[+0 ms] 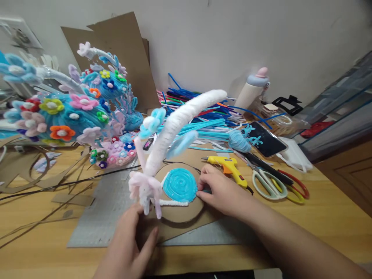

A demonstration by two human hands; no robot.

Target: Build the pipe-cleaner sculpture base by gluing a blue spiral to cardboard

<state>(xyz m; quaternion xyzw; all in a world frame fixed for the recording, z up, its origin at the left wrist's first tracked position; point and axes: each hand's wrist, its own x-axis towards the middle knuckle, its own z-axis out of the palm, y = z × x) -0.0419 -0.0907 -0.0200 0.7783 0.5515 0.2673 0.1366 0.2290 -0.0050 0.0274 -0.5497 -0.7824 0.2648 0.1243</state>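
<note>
Your table [334,209] carries the white stem [171,131], rising at the left of the cardboard disc [184,214]. Your left hand [129,236] is spread beside the disc, fingertips hidden; your right hand [217,190] pinches the right edge of the blue coil [180,185] atop it. You seem to be fitting the coil, which calls for snug, flat pressure.

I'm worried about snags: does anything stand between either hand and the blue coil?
Nothing visible stands between the right hand and the blue coil; the hand is at its right edge. From the left hand, the drooping pink petals, at the coil's lower left, appear in the way.
</note>
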